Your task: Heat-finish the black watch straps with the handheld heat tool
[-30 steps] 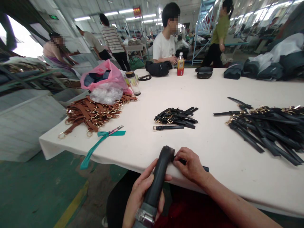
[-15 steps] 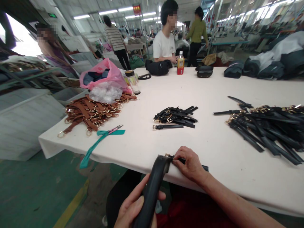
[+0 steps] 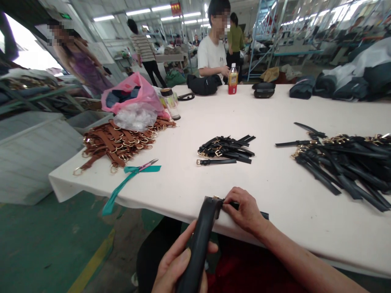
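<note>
My left hand (image 3: 177, 264) is wrapped round the handle of a long black tool (image 3: 201, 236) whose tip rests at the near table edge. My right hand (image 3: 244, 209) pinches a black strap (image 3: 262, 215) with a gold buckle flat on the white table (image 3: 275, 183), right against the tool's tip. A small pile of finished black straps (image 3: 224, 149) lies in the middle of the table. A large heap of black straps (image 3: 345, 162) lies at the right.
Brown straps (image 3: 117, 142) with gold rings lie at the left, below a pink bag (image 3: 134, 95) and a jar (image 3: 170, 103). Scissors with a teal ribbon (image 3: 137, 171) lie near the left edge. A person in white sits at the far side by a bottle (image 3: 232, 80).
The tool's tip has dropped from above the table edge down onto the strap's buckle, and my left hand has slid lower on the handle. People in the background have walked.
</note>
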`<action>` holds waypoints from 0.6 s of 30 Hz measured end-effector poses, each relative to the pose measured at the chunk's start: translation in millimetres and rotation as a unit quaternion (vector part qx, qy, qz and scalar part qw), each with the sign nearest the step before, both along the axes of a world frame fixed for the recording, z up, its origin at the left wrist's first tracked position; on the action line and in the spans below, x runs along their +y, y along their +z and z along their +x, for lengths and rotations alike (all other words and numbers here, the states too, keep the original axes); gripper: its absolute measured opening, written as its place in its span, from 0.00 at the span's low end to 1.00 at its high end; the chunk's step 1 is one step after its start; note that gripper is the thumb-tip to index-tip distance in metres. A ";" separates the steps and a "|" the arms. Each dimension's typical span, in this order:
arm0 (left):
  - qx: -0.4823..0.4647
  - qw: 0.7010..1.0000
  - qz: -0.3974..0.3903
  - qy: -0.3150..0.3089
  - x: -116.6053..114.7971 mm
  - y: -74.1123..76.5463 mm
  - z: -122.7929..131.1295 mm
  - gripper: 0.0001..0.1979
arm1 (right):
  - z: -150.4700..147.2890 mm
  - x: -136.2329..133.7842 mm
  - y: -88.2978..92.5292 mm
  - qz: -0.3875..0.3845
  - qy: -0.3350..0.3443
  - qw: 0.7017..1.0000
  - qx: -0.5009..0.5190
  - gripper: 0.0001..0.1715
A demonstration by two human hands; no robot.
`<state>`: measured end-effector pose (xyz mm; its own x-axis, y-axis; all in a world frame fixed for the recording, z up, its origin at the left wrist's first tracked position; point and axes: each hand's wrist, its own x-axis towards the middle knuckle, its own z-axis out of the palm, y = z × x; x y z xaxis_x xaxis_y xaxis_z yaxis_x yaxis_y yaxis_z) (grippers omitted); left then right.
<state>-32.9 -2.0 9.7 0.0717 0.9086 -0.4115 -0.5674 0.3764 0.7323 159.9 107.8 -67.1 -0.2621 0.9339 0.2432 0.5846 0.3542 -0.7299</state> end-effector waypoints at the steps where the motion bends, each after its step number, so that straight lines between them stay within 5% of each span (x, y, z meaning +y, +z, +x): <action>1: -0.003 1.000 0.004 -0.002 2.4 -0.7 1.4 0.20 | 0.1 0.4 -0.2 0.000 0.001 1.000 0.000 0.04; 18: 0.031 0.998 0.048 0.013 14.6 -3.4 -2.0 0.22 | 11.4 -17.9 9.9 0.024 -0.014 0.994 -0.102 0.09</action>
<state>-34.9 12.6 6.3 0.0248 0.9451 -0.3259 -0.5280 0.2892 0.7985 171.3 90.0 -57.2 -0.2847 0.9300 0.2323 0.7284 0.3674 -0.5783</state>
